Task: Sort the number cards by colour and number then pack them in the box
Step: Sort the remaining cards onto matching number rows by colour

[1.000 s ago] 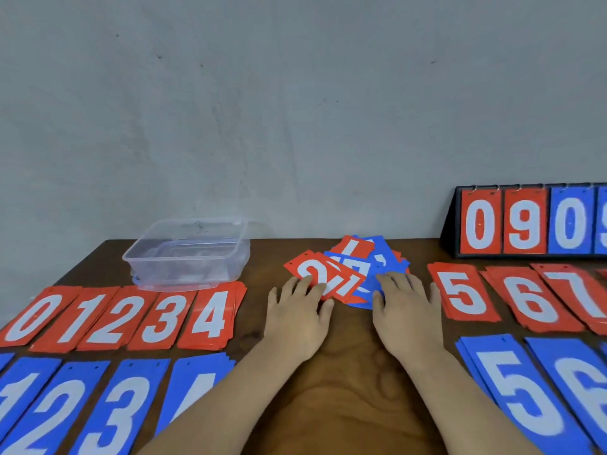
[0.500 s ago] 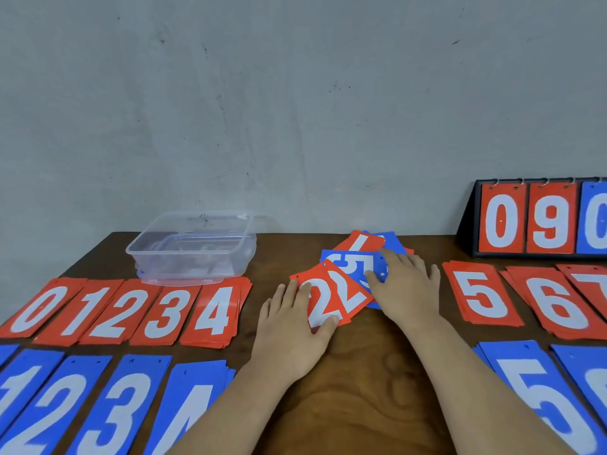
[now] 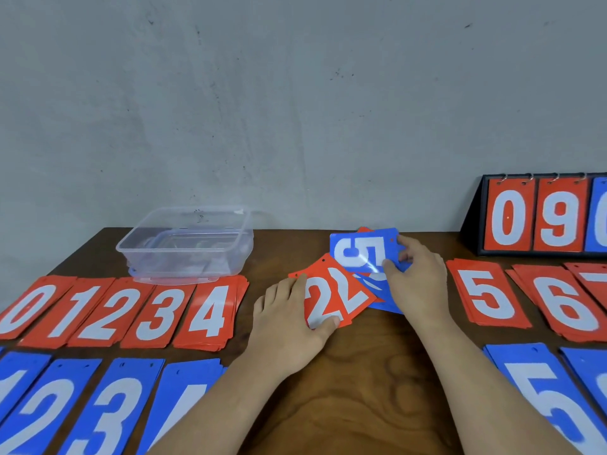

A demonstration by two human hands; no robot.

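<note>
Two hands, one clear box, one scoreboard, eight red piles.

free: bare table front centre | blocked: card rows left and right, box far left, scoreboard far right

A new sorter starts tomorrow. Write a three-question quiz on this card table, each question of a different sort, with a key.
1. Which card does the right hand pinch?
A red 4 card
B blue 5 card
C blue 3 card
2. True or false: the left hand touches the red 2 cards.
3. Fill in: the scoreboard stand at the back right shows a red 0 and, beside it, a red ___.
Key: 1 B; 2 true; 3 9.
</note>
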